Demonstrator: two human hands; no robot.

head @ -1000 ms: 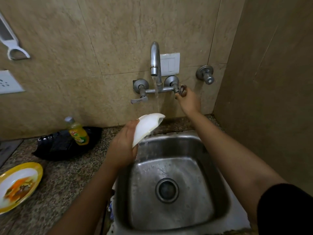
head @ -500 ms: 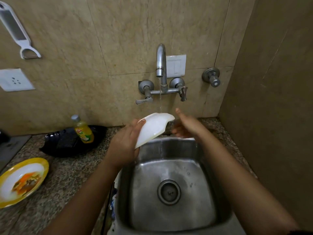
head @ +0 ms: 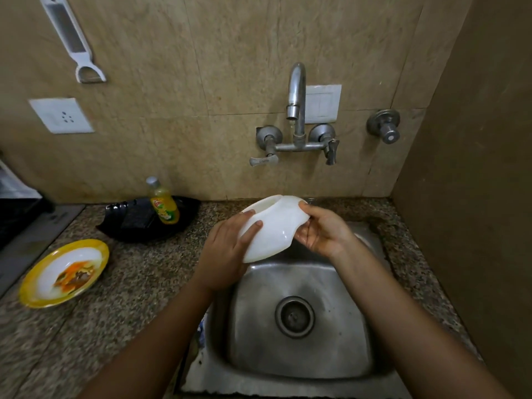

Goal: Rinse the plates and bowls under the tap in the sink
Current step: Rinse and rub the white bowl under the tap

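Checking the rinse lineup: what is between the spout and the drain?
The bowl, gripped by the left hand and right hand, hangs between spout and drain, as the head view shows.

Glossy, perhaps plastic bowl [head: 273, 226]; brushed steel sink [head: 296, 355]; speckled stone counter [head: 129, 312].
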